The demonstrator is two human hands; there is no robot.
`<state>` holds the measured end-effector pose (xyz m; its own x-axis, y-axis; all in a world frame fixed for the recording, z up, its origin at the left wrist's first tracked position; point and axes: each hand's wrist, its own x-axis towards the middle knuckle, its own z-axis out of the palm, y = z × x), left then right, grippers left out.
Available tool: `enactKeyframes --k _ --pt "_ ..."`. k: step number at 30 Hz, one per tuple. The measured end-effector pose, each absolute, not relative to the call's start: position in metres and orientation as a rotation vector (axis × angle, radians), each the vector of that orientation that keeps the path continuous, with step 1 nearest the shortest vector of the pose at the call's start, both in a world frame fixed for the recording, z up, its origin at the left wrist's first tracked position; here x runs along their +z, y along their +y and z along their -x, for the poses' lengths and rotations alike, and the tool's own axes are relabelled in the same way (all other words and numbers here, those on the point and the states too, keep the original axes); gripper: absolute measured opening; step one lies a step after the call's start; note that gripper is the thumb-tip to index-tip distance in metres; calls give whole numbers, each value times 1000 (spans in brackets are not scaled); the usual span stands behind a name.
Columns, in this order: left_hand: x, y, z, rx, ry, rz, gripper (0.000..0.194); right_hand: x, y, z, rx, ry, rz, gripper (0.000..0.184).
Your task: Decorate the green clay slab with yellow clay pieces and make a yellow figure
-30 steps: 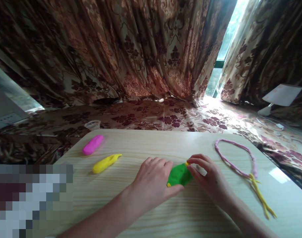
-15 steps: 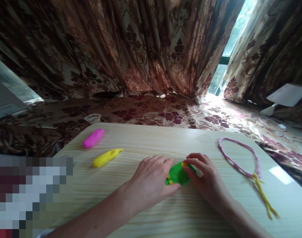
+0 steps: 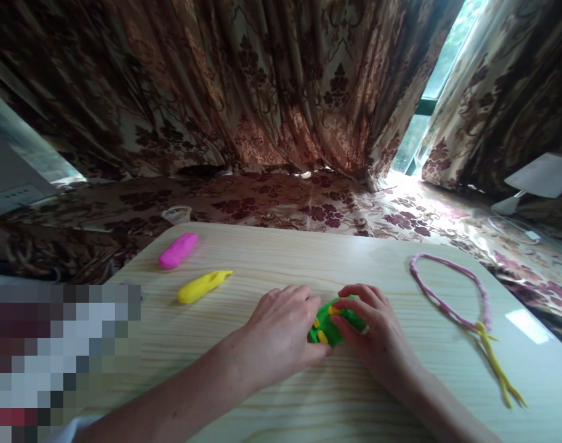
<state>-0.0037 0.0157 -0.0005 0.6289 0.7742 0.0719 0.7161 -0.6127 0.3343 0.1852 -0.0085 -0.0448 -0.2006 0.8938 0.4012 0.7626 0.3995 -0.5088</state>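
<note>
A flattened piece of green modelling clay (image 3: 343, 329) lies on the table between my hands, with several small yellow clay bits on it. My left hand (image 3: 285, 326) grips its left side, fingers beyond it and thumb along the near edge. Between thumb and index finger, my right hand (image 3: 366, 320) pinches a small yellow clay piece (image 3: 334, 311) against the green surface. Another yellow bit (image 3: 322, 337) sits near my left thumb. My right palm covers part of the green clay's right side.
On the pale wooden table (image 3: 281, 252), a pink clay roll (image 3: 178, 251) and a yellow clay piece (image 3: 202, 287) lie at left. At right is a pinkish clay loop (image 3: 440, 298) joined to a forked yellow strand (image 3: 495, 366). A white lamp (image 3: 543, 175) stands beyond.
My right hand has moved slightly left across the green clay with the yellow piece, now nearer the clay's middle. My left hand stays on the left side. The view has shifted slightly.
</note>
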Motion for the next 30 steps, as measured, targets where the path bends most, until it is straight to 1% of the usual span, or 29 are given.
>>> enactKeyframes --k 3,10,23,27,30 --pt "0 15 4 299 1206 -2591 16 -46 -8 -185 255 -2022 1414 14" --pt "0 15 5 295 1213 -2585 16 -48 -7 -185 243 -2035 1415 13" --pt "-1 13 4 266 1209 -2592 21 -47 -7 -187 260 -2045 1403 12" --pt "-2 11 4 279 1200 -2592 23 -36 -13 -196 268 -2018 1384 12" --pt "-1 13 6 273 1187 -2576 23 -22 -24 -198 344 -2111 1284 13"
